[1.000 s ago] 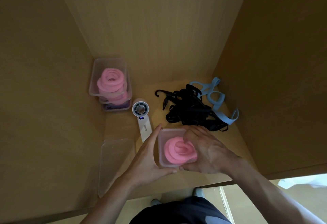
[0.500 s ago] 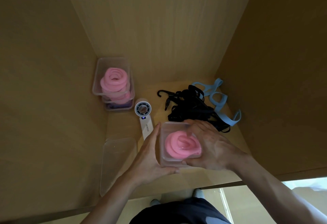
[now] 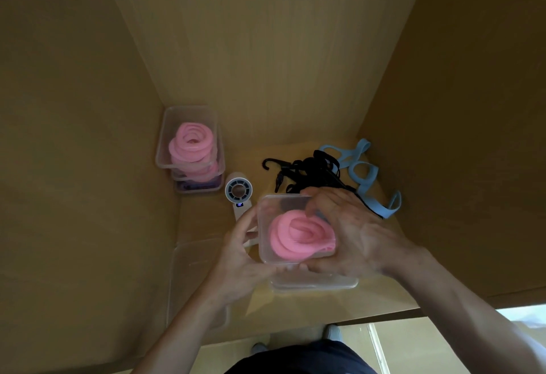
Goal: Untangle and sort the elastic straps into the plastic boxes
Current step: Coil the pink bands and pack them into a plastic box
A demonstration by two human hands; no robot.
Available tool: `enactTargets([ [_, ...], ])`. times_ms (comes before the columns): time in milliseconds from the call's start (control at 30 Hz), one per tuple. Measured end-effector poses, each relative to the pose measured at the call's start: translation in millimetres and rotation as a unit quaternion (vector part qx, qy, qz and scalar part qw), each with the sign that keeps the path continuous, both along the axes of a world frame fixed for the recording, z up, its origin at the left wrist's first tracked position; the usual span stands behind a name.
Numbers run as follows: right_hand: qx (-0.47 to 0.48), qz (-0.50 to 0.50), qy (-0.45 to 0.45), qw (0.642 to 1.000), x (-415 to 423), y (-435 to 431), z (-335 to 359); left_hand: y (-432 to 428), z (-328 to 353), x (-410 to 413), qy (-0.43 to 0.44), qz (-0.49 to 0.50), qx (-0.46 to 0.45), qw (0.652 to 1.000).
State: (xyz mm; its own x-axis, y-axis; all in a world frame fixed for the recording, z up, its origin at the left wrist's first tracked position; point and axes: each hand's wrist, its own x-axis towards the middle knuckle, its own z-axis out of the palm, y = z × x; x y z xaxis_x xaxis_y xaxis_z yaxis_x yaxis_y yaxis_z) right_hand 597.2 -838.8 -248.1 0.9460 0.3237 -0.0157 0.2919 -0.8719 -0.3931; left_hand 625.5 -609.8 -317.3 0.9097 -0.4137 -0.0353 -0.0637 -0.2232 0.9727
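Shelf compartment (image 3: 295,311), wooden.

- Clear plastic box (image 3: 263,226): held between both hands over the shelf front, with a pink strap (image 3: 298,236) coiled inside.
- Left hand (image 3: 239,261): grips the box's left wall and near corner, fingers curled.
- Right hand (image 3: 351,232): wraps the right side, fingertips at the far rim.
- Clear lid (image 3: 316,283): just below the box.
- Black straps (image 3: 307,173): tangled, behind the box.
- Blue strap (image 3: 363,173): beside them, far right.
- Stacked boxes (image 3: 190,115): hold pink coils, back left corner.
- White handheld fan (image 3: 238,190): between the stack and the held box.
- Second lid (image 3: 189,273): front left.

Curled fingers (image 3: 320,200); left hand (image 3: 236,261); right hand (image 3: 357,235)
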Motion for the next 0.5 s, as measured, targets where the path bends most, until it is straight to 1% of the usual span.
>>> enactTargets([
  [100, 0.049, 0.015, -0.025, 0.998, 8.4, 2.8, 6.2, 4.1, 9.8, 3.0, -0.007, 0.03, -0.035, 0.999],
  [200, 0.087, 0.037, -0.044, 0.995, 19.2, 6.3, 13.1, 9.8, 20.2, 6.9, 0.012, 0.059, -0.09, 0.994],
  [267, 0.093, 0.017, -0.065, 0.993, 26.8, 10.1, 16.7, 15.8, 24.5, 9.9, 0.028, 0.11, -0.128, 0.985],
  [300, 0.107, -0.013, -0.078, 0.991, 30.3, 12.4, 17.3, 18.8, 27.7, 11.0, 0.035, 0.144, -0.145, 0.978],
  [367, 0.174, -0.098, -0.112, 0.974, 38.9, 20.8, 16.2, 24.6, 32.3, 14.2, 0.035, 0.215, -0.157, 0.963],
  [400, 0.223, -0.137, -0.107, 0.959, 44.4, 27.8, 14.7, 26.7, 34.5, 16.0, 0.028, 0.248, -0.156, 0.956],
  [433, 0.282, -0.16, -0.078, 0.943, 51.3, 36.6, 13.6, 27.6, 37.6, 18.0, 0.021, 0.279, -0.156, 0.947],
  [500, 0.389, -0.155, 0.01, 0.908, 69.3, 59.7, 10.5, 26.7, 41.8, 26.1, 0.009, 0.338, -0.143, 0.93],
])
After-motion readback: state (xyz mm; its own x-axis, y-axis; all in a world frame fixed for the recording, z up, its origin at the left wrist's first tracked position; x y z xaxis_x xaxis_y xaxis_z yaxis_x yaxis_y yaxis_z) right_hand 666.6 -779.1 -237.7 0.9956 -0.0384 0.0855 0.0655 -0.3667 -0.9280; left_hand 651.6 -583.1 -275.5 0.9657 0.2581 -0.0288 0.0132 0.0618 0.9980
